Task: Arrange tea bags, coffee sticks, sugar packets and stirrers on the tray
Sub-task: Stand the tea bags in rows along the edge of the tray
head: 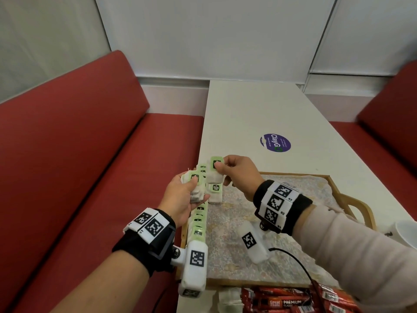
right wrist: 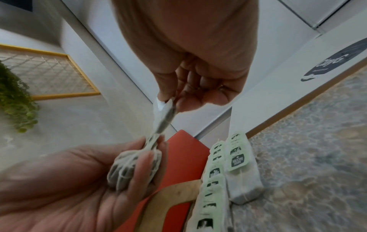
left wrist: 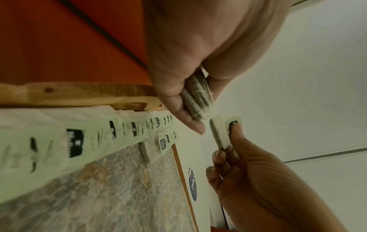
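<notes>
Nearest us, our left hand point(head: 180, 199) curls round a stack point(head: 196, 188) of tea bags above the tray's point(head: 293, 174) left rim. Our right hand point(head: 239, 172) pinches one tea bag point(head: 215, 170) between thumb and fingers, just beside the stack. Below, a row point(head: 199, 220) of tea bags lines the tray's left side, with a short second row point(head: 214, 193) beside it on the patterned liner point(head: 237, 222). Coffee sticks point(head: 293, 301) lie on the surface point(head: 259, 109) before the tray.
</notes>
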